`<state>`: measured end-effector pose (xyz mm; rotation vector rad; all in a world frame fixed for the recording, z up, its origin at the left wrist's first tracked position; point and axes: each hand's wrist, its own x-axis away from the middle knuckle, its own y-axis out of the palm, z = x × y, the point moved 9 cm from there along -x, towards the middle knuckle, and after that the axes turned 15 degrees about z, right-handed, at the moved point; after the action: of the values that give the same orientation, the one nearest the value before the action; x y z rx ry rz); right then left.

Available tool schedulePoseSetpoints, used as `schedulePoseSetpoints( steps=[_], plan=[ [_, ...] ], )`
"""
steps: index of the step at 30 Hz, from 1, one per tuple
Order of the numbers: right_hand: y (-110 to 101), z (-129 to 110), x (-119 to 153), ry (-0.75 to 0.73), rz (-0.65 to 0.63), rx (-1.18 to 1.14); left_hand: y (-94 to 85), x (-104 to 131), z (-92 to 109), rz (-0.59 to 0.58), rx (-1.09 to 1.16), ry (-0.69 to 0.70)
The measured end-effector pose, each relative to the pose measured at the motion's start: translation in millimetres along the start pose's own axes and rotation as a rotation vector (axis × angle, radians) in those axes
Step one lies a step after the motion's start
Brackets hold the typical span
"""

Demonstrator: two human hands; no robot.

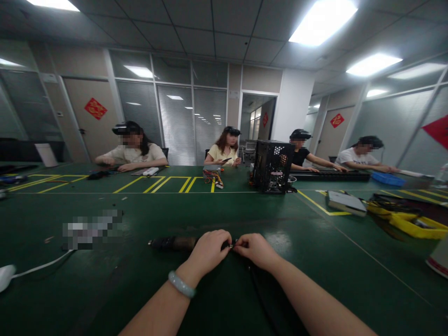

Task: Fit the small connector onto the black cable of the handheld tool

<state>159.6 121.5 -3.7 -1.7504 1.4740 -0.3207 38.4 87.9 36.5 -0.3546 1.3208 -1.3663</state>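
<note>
A dark cylindrical tool (173,243) lies on the green table (140,289), pointing left. My left hand (209,253), with a pale bangle on its wrist, is closed over the tool's right end. My right hand (256,249) meets it there, fingertips pinched on a small piece at the tool's tip, where a black cable (257,291) runs back toward me. What sits between the fingertips is too small to make out.
A white cable and a white device (6,276) lie at the left. A black computer case (273,166), loose wires (213,178), a grey box (346,202) and a yellow tray (413,219) stand farther off. Several people sit along the far side.
</note>
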Motion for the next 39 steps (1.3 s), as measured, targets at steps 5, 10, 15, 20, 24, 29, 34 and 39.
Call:
schedulePoseSetpoints(
  steps=[5, 10, 15, 20, 24, 29, 34, 39],
  plan=[
    [-1.5, 0.1, 0.4, 0.014, 0.002, -0.004, -1.2, 0.1, -1.4, -0.015, -0.02, -0.045],
    [-1.7, -2.3, 0.2, 0.0, 0.005, -0.003, 0.7, -0.3, -4.2, 0.015, -0.008, -0.04],
    [1.7, 1.6, -0.7, -0.002, 0.003, -0.004, 1.7, -1.2, -4.1, 0.031, -0.004, -0.005],
    [0.7, 3.0, -0.9, -0.003, 0.015, -0.023, 0.1, -1.5, -1.7, 0.024, 0.026, -0.005],
    [-0.5, -0.6, 0.3, -0.001, 0.004, -0.023, -0.6, -0.8, -1.0, 0.027, 0.037, -0.002],
    [-1.8, -2.3, 1.3, 0.02, -0.003, -0.017, -0.7, -0.3, -4.3, 0.042, 0.058, -0.032],
    [-3.7, -4.1, 1.6, 0.027, -0.007, -0.009, 0.6, -0.9, -7.2, 0.024, 0.046, -0.066],
    [-1.9, -1.5, 0.0, 0.006, 0.009, -0.019, 1.1, -0.5, -5.2, 0.007, 0.007, -0.044]
  ],
)
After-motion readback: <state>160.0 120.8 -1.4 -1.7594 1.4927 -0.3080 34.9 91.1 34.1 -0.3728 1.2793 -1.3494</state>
